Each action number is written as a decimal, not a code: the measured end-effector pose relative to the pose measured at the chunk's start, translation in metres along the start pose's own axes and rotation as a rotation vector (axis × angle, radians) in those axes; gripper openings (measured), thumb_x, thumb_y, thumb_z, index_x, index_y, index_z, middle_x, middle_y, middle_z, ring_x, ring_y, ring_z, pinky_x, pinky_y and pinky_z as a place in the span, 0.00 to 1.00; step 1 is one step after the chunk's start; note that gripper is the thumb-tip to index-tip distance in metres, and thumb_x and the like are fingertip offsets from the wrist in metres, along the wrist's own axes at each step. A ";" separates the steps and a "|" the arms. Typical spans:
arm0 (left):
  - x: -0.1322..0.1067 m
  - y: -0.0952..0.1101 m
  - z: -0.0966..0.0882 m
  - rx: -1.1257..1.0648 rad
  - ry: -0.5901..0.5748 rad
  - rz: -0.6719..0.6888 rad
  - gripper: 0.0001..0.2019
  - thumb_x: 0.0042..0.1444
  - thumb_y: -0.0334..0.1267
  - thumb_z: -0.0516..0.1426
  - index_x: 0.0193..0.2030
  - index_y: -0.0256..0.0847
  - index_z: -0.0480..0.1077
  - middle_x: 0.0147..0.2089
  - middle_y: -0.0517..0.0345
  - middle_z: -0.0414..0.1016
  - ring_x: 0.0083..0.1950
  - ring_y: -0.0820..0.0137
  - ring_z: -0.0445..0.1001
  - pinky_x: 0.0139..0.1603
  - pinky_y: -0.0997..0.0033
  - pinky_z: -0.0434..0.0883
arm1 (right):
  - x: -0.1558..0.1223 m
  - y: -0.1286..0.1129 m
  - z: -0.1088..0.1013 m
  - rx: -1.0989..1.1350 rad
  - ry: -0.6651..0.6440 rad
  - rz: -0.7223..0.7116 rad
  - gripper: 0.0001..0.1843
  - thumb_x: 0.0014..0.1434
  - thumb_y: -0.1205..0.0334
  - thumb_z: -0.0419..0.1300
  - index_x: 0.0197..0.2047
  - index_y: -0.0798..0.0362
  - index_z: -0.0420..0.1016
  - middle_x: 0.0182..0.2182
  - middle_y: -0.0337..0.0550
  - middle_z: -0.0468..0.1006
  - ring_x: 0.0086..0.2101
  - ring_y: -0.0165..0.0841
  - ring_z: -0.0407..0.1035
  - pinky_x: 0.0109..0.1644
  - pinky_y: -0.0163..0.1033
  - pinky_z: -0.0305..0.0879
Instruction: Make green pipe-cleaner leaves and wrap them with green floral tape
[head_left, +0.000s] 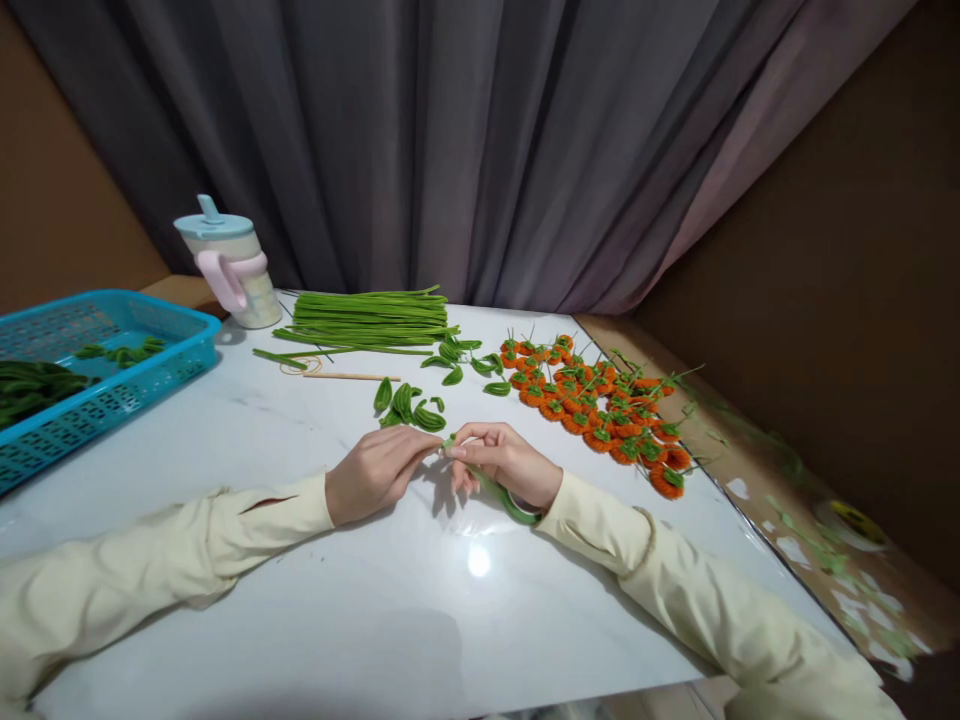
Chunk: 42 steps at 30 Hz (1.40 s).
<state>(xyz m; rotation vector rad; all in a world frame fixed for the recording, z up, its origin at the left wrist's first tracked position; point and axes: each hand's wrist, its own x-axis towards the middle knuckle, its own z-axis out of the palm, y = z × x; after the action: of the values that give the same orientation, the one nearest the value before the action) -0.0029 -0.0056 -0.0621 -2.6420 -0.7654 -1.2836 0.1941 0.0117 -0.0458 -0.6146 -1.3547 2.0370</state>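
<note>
My left hand (384, 470) and my right hand (511, 462) meet over the middle of the white table (315, 610), fingertips nearly touching. Both pinch a small pale-green piece (449, 442), mostly covered by fingers, so its exact kind is unclear. A curved green band (519, 512) shows under my right palm near the wrist; whether it is held or worn I cannot tell. Just beyond my hands lie loose green fuzzy leaves (405, 402) bent from pipe cleaners. To the right are many orange fuzzy flower heads (577, 422) with green tops and thin stems.
Behind the leaves lies a bundle of green pipe cleaners (367, 320), with a thin wooden stick (352, 377) before it. A blue basket (150, 372) with green pieces stands left, beside a lidded cup (255, 290). Paper scraps (795, 550) litter a brown surface at right.
</note>
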 end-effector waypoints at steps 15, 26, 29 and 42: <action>0.001 -0.013 -0.002 0.240 -0.018 0.302 0.11 0.59 0.27 0.46 0.46 0.30 0.64 0.33 0.46 0.76 0.35 0.65 0.75 0.34 0.65 0.74 | 0.000 -0.004 0.002 0.028 0.038 0.081 0.13 0.49 0.60 0.66 0.31 0.59 0.67 0.20 0.45 0.76 0.17 0.27 0.67 0.22 0.29 0.63; 0.001 -0.012 -0.001 0.080 -0.023 0.067 0.08 0.60 0.29 0.48 0.46 0.34 0.63 0.35 0.50 0.74 0.35 0.69 0.73 0.35 0.70 0.72 | -0.003 0.002 -0.001 -0.029 0.019 0.023 0.14 0.51 0.57 0.65 0.32 0.60 0.69 0.22 0.45 0.76 0.18 0.28 0.67 0.24 0.31 0.64; 0.001 -0.012 0.000 0.047 -0.056 0.058 0.09 0.61 0.29 0.47 0.47 0.34 0.62 0.35 0.50 0.73 0.36 0.69 0.73 0.37 0.70 0.72 | -0.003 0.002 -0.001 -0.030 0.017 0.003 0.14 0.51 0.57 0.65 0.33 0.60 0.70 0.21 0.44 0.75 0.18 0.27 0.66 0.23 0.31 0.64; 0.001 -0.012 0.001 -0.004 -0.079 0.070 0.11 0.61 0.28 0.47 0.51 0.33 0.59 0.38 0.48 0.73 0.39 0.68 0.73 0.39 0.68 0.73 | -0.005 0.003 -0.001 -0.082 0.020 -0.056 0.16 0.51 0.53 0.65 0.33 0.60 0.71 0.19 0.43 0.74 0.17 0.26 0.64 0.21 0.31 0.60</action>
<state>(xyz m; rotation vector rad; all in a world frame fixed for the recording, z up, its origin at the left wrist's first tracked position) -0.0076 0.0050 -0.0637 -2.7111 -0.6740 -1.1709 0.1976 0.0083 -0.0486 -0.6239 -1.4332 1.9344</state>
